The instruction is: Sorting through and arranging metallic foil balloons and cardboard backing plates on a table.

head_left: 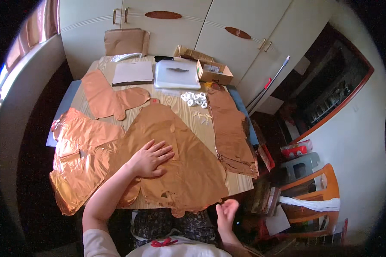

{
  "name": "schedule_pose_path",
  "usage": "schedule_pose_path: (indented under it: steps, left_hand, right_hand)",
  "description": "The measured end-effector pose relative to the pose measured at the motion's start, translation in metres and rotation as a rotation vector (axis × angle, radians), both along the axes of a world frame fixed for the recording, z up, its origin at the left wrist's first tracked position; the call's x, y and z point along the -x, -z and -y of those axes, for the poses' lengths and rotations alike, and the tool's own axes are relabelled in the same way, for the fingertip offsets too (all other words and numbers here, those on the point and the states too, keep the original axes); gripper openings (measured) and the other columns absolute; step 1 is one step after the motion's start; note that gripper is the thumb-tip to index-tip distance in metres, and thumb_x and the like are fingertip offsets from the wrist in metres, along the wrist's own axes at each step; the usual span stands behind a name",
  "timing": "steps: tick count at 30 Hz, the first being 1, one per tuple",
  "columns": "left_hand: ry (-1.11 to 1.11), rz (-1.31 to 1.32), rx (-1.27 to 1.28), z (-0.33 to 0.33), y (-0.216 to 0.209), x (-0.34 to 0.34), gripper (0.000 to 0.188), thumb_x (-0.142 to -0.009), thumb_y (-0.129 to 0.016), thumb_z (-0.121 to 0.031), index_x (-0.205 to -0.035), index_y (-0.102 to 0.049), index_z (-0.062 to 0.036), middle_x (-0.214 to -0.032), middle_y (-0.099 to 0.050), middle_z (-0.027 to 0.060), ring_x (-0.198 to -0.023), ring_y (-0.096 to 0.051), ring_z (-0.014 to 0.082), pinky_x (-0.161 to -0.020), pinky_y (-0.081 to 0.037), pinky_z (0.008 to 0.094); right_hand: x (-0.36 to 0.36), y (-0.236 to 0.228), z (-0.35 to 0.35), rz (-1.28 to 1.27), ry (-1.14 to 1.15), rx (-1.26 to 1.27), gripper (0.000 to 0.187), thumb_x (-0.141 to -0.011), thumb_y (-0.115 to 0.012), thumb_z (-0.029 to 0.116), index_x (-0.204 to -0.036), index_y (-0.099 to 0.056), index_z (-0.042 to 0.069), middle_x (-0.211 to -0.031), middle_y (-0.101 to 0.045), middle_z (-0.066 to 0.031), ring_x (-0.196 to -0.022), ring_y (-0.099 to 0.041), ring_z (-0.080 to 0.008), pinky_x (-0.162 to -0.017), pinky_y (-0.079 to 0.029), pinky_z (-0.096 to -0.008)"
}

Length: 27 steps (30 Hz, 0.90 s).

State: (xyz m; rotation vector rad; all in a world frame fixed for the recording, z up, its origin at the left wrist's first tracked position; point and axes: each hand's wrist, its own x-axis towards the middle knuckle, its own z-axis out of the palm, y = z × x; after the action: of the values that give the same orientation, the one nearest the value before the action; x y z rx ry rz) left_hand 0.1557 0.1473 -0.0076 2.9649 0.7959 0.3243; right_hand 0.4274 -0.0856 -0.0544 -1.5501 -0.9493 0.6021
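Observation:
A large copper-coloured foil balloon (193, 167), uninflated and roughly triangular, lies flat across the near middle of the table. My left hand (151, 159) rests palm down on it with the fingers spread. Just off the table's near edge, by the balloon's lower right corner, is my right hand (226, 214); its fingers are loosely bent, the thumb stands apart, and I see nothing held. Shinier, creased foil (83, 158) spreads under my left forearm. Behind it lies a smaller flat foil balloon (109, 96) with rounded lobes. A folded foil stack (229, 122) lies along the right side.
White ribbon rolls (194, 99) and small pale pieces (202, 116) sit mid-table. Farther back are grey sheets (133, 73), a translucent plastic case (176, 76) and an open cardboard box (214, 72). Pale cabinets (167, 34) stand behind; a wooden chair (332, 188) is at right.

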Motion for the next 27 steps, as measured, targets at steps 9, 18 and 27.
schedule_pose_path:
  steps: [9, 18, 27]
  left_hand:
    - [-0.015, 0.023, 0.037, -0.001, 0.004, 0.0, 0.065, -0.08, -0.048, -0.047, -0.135, -0.039, -0.0123, -0.141, -0.035, 0.0083, -0.132, -0.028, 0.0293, -0.107, -0.02, 0.0478]
    - [-0.001, 0.002, 0.027, 0.001, -0.006, -0.002, 0.085, -0.071, -0.053, -0.064, -0.135, -0.037, -0.0114, -0.141, -0.035, 0.0086, -0.132, -0.028, 0.0297, -0.108, -0.019, 0.0482]
    - [-0.013, -0.094, -0.044, -0.004, 0.003, -0.001, 0.074, -0.074, -0.059, -0.042, -0.138, -0.033, -0.0164, -0.142, -0.034, 0.0055, -0.132, -0.029, 0.027, -0.108, -0.02, 0.0467]
  right_hand:
    - [0.014, -0.004, -0.01, -0.683, -0.254, 0.335, 0.02, -0.091, -0.052, 0.023, -0.084, -0.052, 0.004, -0.075, -0.064, -0.0127, -0.055, -0.061, -0.0187, -0.044, -0.044, -0.0248]
    - [0.044, -0.023, -0.037, 0.007, -0.266, -0.124, 0.009, -0.081, -0.06, 0.003, -0.088, -0.055, 0.0, -0.077, -0.062, -0.0086, -0.065, -0.061, -0.0181, -0.058, -0.048, -0.0273]
    - [0.091, -0.033, -0.066, 0.557, -0.633, -0.275, 0.018, -0.077, -0.063, 0.009, -0.091, -0.054, 0.005, -0.109, -0.052, -0.0138, -0.107, -0.051, -0.0326, -0.089, -0.041, -0.0413]
